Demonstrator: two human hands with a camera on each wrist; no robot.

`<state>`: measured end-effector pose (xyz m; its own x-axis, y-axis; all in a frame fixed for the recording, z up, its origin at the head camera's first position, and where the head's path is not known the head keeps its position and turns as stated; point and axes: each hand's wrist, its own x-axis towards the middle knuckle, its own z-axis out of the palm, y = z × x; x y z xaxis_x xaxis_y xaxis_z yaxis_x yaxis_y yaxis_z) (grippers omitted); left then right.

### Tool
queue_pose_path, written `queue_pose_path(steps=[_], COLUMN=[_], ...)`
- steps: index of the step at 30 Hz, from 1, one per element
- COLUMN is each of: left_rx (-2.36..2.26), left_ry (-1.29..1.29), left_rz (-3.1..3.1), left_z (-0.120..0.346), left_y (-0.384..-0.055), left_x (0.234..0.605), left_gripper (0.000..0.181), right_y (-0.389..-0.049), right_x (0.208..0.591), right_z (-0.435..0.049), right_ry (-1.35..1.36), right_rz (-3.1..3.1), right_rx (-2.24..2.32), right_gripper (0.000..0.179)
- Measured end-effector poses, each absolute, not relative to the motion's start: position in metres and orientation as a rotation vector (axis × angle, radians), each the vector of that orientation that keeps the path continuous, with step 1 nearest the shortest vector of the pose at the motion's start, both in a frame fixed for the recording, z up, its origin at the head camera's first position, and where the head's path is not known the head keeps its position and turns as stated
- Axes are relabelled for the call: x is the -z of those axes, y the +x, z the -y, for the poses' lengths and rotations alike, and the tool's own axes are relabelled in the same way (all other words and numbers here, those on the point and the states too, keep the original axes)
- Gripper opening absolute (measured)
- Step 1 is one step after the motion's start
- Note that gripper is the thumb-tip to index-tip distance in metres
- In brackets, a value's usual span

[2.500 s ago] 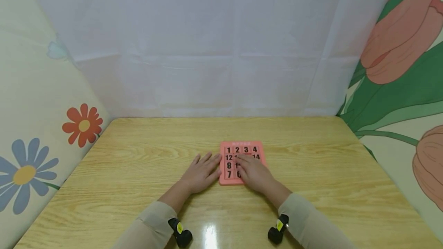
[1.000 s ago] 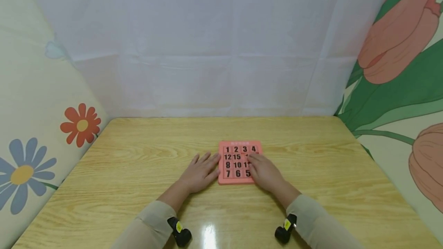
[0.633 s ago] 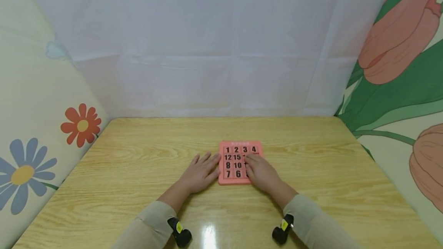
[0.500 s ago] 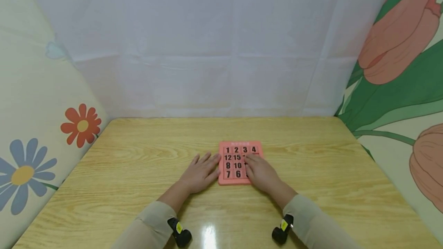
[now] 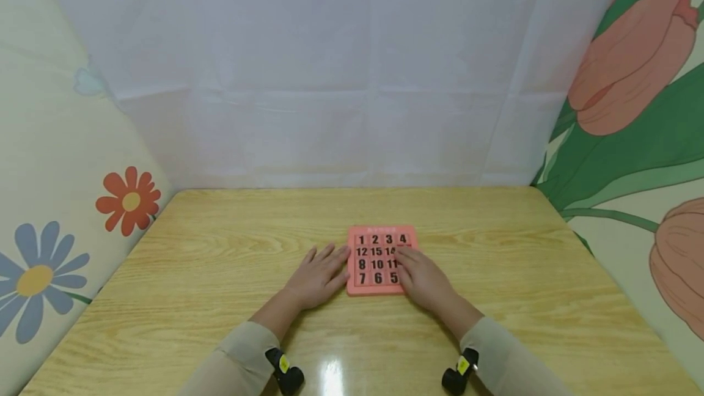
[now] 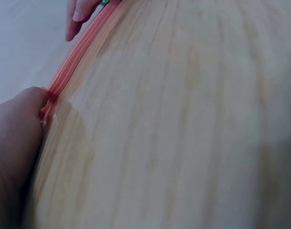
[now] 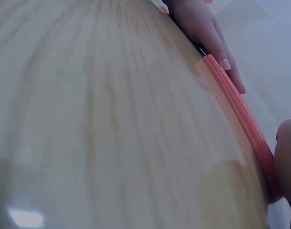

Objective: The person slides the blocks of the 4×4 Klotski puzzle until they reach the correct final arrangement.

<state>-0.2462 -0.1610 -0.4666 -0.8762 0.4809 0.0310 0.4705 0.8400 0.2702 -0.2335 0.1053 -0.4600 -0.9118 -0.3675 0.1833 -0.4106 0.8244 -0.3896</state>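
A pink number slide puzzle (image 5: 376,291) lies flat on the wooden table. Its visible tiles read 1, 2, 3, 4 on top, then 12, 15, 14, then 8, 10, 11, then 7, 6, 5. Against its left edge my left hand (image 5: 318,277) rests with fingers spread and straight; in the left wrist view its thumb touches the frame's side. My right hand (image 5: 426,280) lies over the right column, extended fingertips on the tiles near the 14. That hand hides the lower tiles of the right column. In the right wrist view the puzzle (image 7: 238,105) shows only as a pink edge.
The wooden table (image 5: 220,225) extends around the puzzle on all sides. A white cloth (image 5: 330,78) hangs behind it, with flower-printed panels at left and right. Black wrist cameras (image 5: 286,374) sit on both cuffs.
My right hand has gone left and right over the tiles and is now further right than 0.5 s ago. The 14, seen in the right column 2.5 s ago, now stands in the third. Left hand still.
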Motion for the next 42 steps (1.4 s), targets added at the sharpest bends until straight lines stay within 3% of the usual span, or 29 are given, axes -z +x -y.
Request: queue_pose_path(steps=[21, 42], left_rx=[-0.449, -0.435], left_ry=[0.764, 0.771], left_rz=[-2.963, -2.974], left_z=[0.162, 0.161], left_y=[-0.244, -0.247], left_x=[0.464, 0.468], left_gripper=[0.06, 0.06], right_y=[-0.211, -0.221], right_x=[0.467, 0.466], right_z=[-0.118, -0.117], right_ry=[0.71, 0.68], right_rz=[2.866, 2.884], right_rx=[-0.651, -0.67], right_gripper=[0.04, 0.04])
